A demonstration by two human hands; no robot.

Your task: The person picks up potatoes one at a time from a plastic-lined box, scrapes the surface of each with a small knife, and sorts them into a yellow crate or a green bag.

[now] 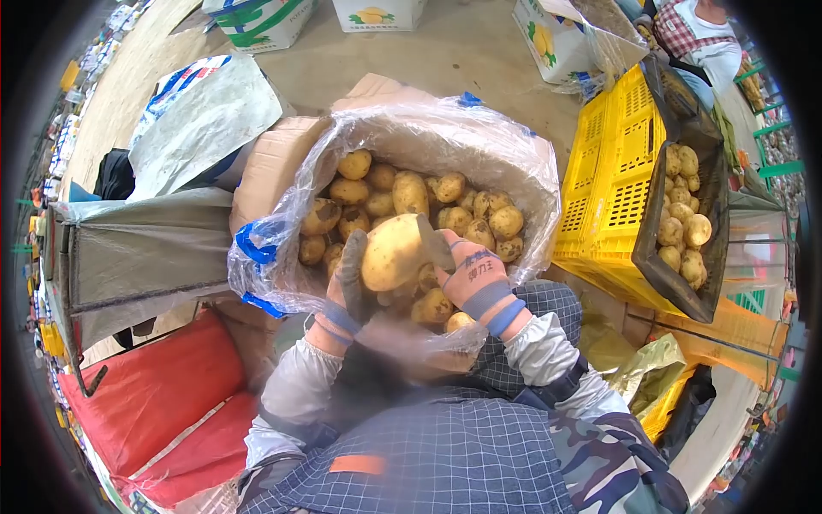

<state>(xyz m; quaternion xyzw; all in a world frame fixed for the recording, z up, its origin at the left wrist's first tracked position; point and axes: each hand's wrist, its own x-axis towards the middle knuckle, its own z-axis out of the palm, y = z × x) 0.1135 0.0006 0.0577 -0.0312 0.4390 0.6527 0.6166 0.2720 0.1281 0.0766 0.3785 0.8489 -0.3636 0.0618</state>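
Note:
A large pale-yellow potato [391, 257] with brown specks is held up over an open cardboard box [531, 163] lined with clear plastic. My left hand [348, 278], in a glove with a dark grey palm, curls around the potato's left side. On its right end, the dark fingertips of my right hand [471, 267] press in; that glove has an orange back with print and a blue cuff. Several potatoes [411, 194] lie in the box beneath, some with dark soil patches. Part of the pile is hidden behind my hands.
Stacked yellow crates [612, 193] stand to the right, with potatoes [682, 214] in a dark-lined top. Printed white cartons [377, 13] are at the back. A grey fabric panel [145, 257] and red cloth [163, 403] flank my left. Another person [698, 38] is at upper right.

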